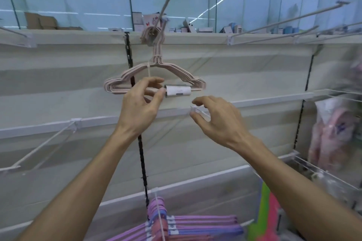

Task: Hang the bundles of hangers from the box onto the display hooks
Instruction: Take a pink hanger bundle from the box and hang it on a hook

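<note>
A bundle of pale pink hangers [121, 79], tied with a white strap, hangs from a display hook [165, 7] at the top middle of the shelf wall. A white paper label [179, 91] wraps its bottom bar. My left hand [141, 107] pinches the bottom bar between thumb and forefinger, just left of the label. Lower right of the bundle, my right hand [219, 119] holds nothing. Its fingers are spread and curled beside a clear hook clip [195, 110] on the shelf rail. The box is not in view.
A bundle of purple and pink hangers [195, 227] hangs below, at the bottom middle. Bare hooks jut out at the upper right [284, 19] and lower left [39, 148]. Bagged pink goods [329, 137] and a wire basket [323, 174] are on the right. Green and pink items [264, 211] stand below.
</note>
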`<state>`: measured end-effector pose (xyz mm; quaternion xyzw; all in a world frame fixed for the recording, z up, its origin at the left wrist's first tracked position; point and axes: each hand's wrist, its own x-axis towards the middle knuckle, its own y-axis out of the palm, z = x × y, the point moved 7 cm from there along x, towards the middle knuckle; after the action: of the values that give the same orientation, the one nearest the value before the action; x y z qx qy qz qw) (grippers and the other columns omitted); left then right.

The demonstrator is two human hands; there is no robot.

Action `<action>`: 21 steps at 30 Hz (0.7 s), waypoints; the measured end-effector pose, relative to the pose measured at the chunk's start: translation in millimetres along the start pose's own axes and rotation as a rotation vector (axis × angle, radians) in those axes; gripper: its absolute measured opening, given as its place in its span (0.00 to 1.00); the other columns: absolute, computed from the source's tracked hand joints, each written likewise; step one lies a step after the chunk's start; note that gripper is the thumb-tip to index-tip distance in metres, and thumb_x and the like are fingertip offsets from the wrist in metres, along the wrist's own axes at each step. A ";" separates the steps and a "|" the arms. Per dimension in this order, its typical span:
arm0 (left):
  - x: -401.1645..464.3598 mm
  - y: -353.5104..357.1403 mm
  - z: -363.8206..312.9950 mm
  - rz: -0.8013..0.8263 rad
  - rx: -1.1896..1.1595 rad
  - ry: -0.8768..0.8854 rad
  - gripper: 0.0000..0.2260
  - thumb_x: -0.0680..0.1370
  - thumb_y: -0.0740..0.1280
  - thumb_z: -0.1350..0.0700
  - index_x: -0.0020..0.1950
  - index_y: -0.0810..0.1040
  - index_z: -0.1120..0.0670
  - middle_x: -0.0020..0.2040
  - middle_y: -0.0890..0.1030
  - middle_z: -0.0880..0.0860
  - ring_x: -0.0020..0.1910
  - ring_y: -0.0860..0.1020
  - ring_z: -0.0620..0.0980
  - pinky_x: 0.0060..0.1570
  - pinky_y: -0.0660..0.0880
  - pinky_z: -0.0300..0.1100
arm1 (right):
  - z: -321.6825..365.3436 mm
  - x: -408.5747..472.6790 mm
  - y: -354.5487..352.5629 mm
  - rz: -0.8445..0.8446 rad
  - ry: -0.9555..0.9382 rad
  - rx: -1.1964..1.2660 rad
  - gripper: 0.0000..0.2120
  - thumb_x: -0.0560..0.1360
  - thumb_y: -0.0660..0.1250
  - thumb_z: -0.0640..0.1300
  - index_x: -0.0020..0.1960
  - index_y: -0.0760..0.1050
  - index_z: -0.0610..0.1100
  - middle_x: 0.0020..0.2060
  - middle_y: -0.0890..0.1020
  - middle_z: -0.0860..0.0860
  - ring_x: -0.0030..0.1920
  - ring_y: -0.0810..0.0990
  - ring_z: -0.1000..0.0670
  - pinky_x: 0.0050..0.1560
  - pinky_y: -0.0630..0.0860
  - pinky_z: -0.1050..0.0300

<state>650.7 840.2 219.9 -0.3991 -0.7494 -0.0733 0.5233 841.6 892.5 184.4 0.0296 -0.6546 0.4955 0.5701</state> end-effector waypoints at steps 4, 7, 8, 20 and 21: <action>-18.1 24.5 -16.1 0.044 -0.168 -0.032 0.07 0.79 0.67 0.52 0.57 0.78 0.48 0.49 0.82 0.44 0.46 0.81 0.47 0.48 0.79 0.50 | -11.1 -31.1 -16.3 0.010 0.047 -0.020 0.14 0.77 0.64 0.56 0.60 0.76 0.52 0.55 0.82 0.57 0.57 0.79 0.49 0.51 0.71 0.55; -30.0 49.5 -33.6 0.118 -0.294 -0.015 0.07 0.79 0.66 0.52 0.57 0.78 0.47 0.50 0.82 0.49 0.46 0.82 0.53 0.48 0.79 0.54 | -22.5 -57.2 -35.0 -0.028 0.102 -0.060 0.14 0.76 0.65 0.55 0.58 0.77 0.51 0.52 0.83 0.56 0.55 0.80 0.49 0.52 0.76 0.51; -34.2 58.7 -40.7 0.143 -0.343 -0.007 0.07 0.79 0.66 0.52 0.57 0.78 0.47 0.50 0.82 0.51 0.46 0.82 0.54 0.48 0.79 0.55 | -27.2 -67.7 -41.9 -0.037 0.127 -0.074 0.14 0.76 0.65 0.55 0.57 0.78 0.51 0.51 0.83 0.56 0.54 0.81 0.48 0.52 0.77 0.49; -93.6 191.7 -176.5 0.456 -0.796 0.089 0.06 0.81 0.65 0.55 0.57 0.78 0.51 0.49 0.82 0.54 0.46 0.83 0.51 0.48 0.80 0.50 | -113.3 -216.3 -176.0 -0.068 0.491 -0.429 0.12 0.78 0.64 0.53 0.56 0.79 0.49 0.49 0.84 0.53 0.50 0.81 0.48 0.48 0.77 0.46; -100.1 203.3 -189.7 0.480 -0.831 0.098 0.06 0.80 0.65 0.54 0.57 0.78 0.50 0.49 0.82 0.54 0.46 0.82 0.53 0.48 0.80 0.52 | -118.3 -229.8 -190.3 -0.077 0.520 -0.450 0.12 0.78 0.63 0.53 0.56 0.79 0.49 0.50 0.84 0.54 0.50 0.81 0.48 0.49 0.77 0.46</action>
<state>939.0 824.3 156.8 -0.7321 -0.5179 -0.2625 0.3561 1121.3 755.7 106.5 -0.1994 -0.5788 0.3078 0.7283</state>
